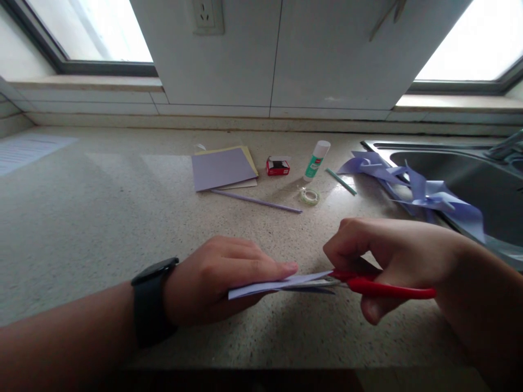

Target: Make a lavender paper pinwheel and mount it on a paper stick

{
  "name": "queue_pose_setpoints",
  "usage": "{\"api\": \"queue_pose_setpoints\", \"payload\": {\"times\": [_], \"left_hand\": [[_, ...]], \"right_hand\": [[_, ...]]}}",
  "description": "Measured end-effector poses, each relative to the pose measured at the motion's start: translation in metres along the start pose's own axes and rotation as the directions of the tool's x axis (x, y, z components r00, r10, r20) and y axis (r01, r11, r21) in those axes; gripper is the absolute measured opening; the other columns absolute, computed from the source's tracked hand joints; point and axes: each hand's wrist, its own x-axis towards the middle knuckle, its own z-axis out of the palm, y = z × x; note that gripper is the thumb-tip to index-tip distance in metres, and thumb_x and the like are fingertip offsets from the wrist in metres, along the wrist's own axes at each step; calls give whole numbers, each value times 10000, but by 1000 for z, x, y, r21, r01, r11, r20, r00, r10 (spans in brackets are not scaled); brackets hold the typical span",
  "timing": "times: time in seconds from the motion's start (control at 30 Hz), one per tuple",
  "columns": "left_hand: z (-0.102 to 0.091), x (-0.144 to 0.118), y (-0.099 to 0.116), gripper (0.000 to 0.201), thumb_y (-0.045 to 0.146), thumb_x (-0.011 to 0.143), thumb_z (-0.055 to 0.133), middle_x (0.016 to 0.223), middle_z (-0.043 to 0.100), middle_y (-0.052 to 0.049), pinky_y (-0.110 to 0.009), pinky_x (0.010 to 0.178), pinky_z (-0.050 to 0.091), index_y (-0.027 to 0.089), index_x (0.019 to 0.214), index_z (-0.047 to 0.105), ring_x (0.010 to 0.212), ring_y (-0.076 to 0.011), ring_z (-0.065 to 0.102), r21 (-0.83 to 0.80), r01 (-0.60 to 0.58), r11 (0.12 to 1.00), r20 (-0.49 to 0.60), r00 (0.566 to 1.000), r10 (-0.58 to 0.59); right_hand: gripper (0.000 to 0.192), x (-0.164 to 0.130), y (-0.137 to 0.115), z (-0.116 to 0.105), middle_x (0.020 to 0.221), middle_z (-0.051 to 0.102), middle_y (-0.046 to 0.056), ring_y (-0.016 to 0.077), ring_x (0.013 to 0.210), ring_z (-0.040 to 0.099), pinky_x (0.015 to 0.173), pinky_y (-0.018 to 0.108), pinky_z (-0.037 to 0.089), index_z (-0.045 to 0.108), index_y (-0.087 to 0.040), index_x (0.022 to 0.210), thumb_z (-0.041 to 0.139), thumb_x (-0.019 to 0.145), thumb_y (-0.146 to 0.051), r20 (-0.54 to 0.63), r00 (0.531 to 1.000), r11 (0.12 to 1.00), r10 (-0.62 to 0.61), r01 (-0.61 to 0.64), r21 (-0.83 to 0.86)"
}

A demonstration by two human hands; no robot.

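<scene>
My left hand [223, 280], with a black watch on the wrist, grips a folded lavender paper piece [274, 285] just above the speckled counter [102, 218]. My right hand [384, 261] holds red-handled scissors [379, 286], whose blades meet the paper's right end. The blades are mostly hidden by the paper, so how far they are apart I cannot tell.
Farther back lie a stack of lavender and yellow paper sheets [223, 167], a thin lavender stick [257, 201], a small red box [278, 166], a glue stick [316, 160], a tape roll [309, 196] and a green stick [341, 182]. Lavender pinwheels [420, 193] rest on the steel sink's [482, 174] edge.
</scene>
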Motion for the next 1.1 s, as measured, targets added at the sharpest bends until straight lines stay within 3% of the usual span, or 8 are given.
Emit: {"api": "queue_pose_setpoints", "payload": {"times": [0.33,0.47,0.67,1.1], "left_hand": [[0,-1,2,303,132,997,570,881,786,-107,-259,662,548,127,1282,673,745,-158,721,32,44,999,12,999,-45],[-1,-1,2,305,136,1001,567,886,790,-103,-257,673,555,143,1286,674,749,-155,722,28,39,999,5,999,-39],[0,-2,1,281,95,974,587,886,787,-131,-258,659,541,61,1233,691,734,-161,715,33,12,999,15,1000,-13],[0,-2,0,281,125,988,576,868,785,-120,-267,660,537,88,1245,684,732,-170,715,38,16,999,30,999,-17]], "right_hand": [[483,2,-7,0,529,530,-65,49,440,410,379,159,266,579,-158,609,916,654,-501,-19,996,996,-85,85,-7],[493,2,-8,1,526,517,-65,56,448,409,383,158,270,568,-160,612,903,664,-518,-21,997,997,-80,80,9],[499,5,-11,3,537,514,-63,59,454,400,391,164,277,563,-164,625,907,650,-523,-22,998,998,-58,58,23],[527,6,-13,3,550,511,-55,65,472,402,426,182,308,559,-167,636,869,682,-591,8,1000,999,-23,23,-24]]}}
